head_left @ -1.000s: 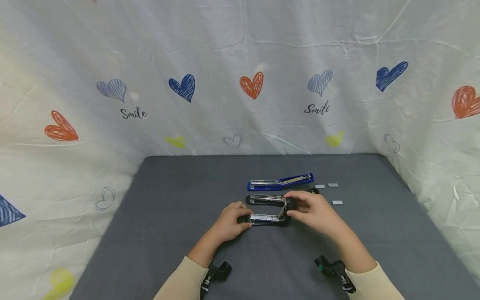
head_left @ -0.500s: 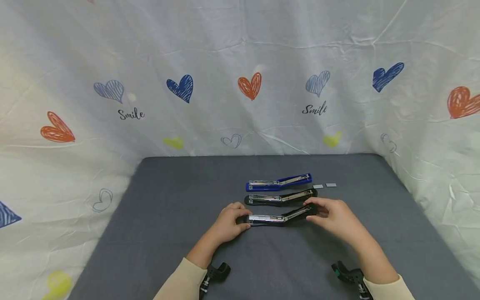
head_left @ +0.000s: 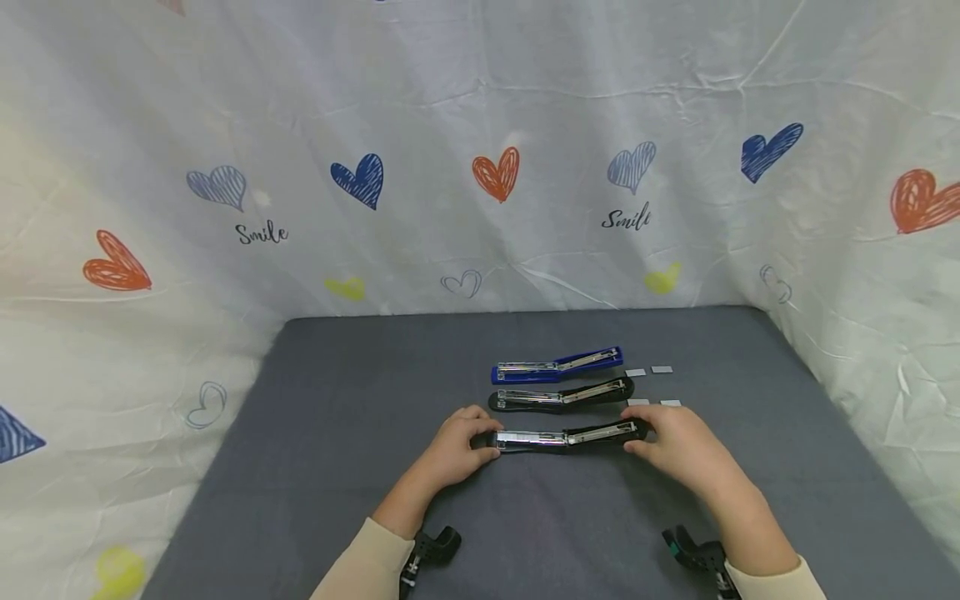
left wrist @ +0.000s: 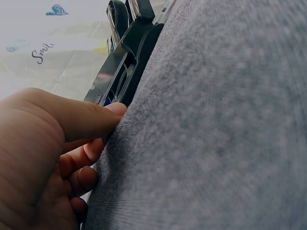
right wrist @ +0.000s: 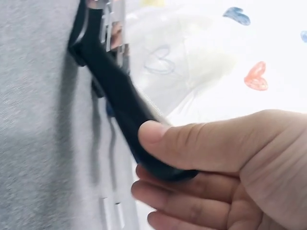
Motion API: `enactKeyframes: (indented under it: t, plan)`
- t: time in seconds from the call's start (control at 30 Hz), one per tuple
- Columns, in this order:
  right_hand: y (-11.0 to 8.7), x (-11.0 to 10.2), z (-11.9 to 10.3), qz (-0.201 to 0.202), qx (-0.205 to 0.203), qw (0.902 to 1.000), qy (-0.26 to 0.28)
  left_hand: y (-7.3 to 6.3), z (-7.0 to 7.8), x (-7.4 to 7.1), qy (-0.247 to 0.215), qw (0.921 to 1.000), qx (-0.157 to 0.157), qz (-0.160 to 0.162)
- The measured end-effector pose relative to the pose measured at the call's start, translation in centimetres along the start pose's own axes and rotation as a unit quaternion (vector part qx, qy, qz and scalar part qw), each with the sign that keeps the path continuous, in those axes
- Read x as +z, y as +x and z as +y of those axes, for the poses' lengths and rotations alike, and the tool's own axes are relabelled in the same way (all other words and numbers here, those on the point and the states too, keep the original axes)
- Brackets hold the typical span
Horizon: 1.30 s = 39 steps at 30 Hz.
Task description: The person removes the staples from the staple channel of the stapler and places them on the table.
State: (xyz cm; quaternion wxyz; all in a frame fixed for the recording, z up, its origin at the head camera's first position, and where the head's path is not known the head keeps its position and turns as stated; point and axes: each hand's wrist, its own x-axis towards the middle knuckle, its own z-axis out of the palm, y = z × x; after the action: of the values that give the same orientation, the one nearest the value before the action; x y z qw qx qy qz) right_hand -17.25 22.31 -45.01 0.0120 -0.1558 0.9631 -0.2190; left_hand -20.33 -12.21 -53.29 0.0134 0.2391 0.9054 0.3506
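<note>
Nearest black stapler (head_left: 566, 437): opened out flat, lying lengthwise left to right on the grey tabletop (head_left: 337, 467), metal staple channel facing up, closest of three staplers to the person. Left hand (head_left: 455, 446): fingers curled round the left end of this stapler, thumb tip pressed against the tabletop beside it in the left wrist view. Right hand (head_left: 675, 446): grips the right end, the black top arm, thumb laid over it and fingers underneath, as the right wrist view shows. Second black stapler (head_left: 561, 395): also opened flat, parallel and just behind the first, not touched by either hand. Blue stapler (head_left: 558, 367): opened flat, parallel, farthest back of the three, just behind the second. Small staple strips: two (head_left: 648, 371) lying side by side just right of the blue stapler; two more (head_left: 654, 403) nearer the person, just beyond the right hand's fingers. Cream sleeves (head_left: 367, 554) on both forearms, each with a black wrist mount (head_left: 431, 546) at the cuff. White cloth backdrop (head_left: 480, 158) printed with red, blue and yellow hearts and the word "Smile", hung behind and to both sides of the tabletop.
</note>
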Motion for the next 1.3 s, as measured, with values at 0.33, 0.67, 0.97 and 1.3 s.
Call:
enactKeyframes:
  t: [0.33, 0.67, 0.97, 1.3]
  plan:
    - [0.0, -2.5, -1.5, -0.012, 0.021, 0.9995, 0.021, 0.1, -0.1, 0.1, -0.003, 1.0000, -0.003, -0.001]
    - [0.7, -3.5, -3.5, 0.013, 0.003, 0.9990, 0.042, 0.1, -0.1, 0.1, 0.003, 0.9999, -0.012, -0.005]
    - [2.0, -1.6, -5.2, 0.008, -0.029, 0.9980, 0.055, 0.3, -0.1, 0.1, -0.001, 0.9999, -0.011, -0.001]
    - [3.3, 1.6, -6.4, 0.023, -0.088, 0.9952, 0.036, 0.3, 0.0, 0.1, -0.007, 0.9999, -0.011, 0.001]
